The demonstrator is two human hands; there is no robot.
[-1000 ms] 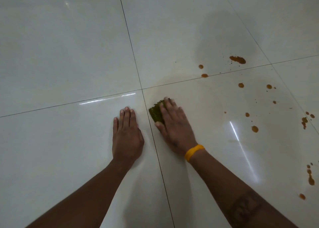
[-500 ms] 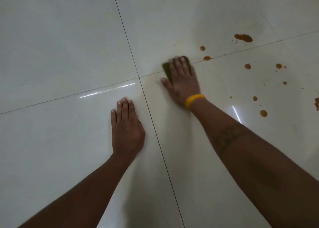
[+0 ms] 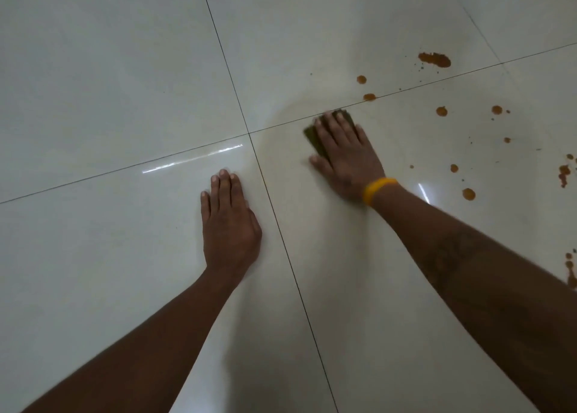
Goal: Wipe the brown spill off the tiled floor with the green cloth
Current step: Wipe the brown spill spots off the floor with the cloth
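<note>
My right hand (image 3: 345, 155) presses the green cloth (image 3: 315, 139) flat, fingers straight, on the floor (image 3: 109, 69) just short of the brown spill (image 3: 434, 59). Left hand (image 3: 229, 225) rests flat, bracing. Pushing through could smear drops across the grout line (image 3: 281, 125); nothing blocks me.

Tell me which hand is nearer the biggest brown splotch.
Right. The right hand, pressing the green cloth, lies below-left of the splotch; the left hand rests much farther away.

right hand (image 3: 346, 153) pressing green cloth (image 3: 313, 139), brown spill (image 3: 434, 59) beyond
</note>
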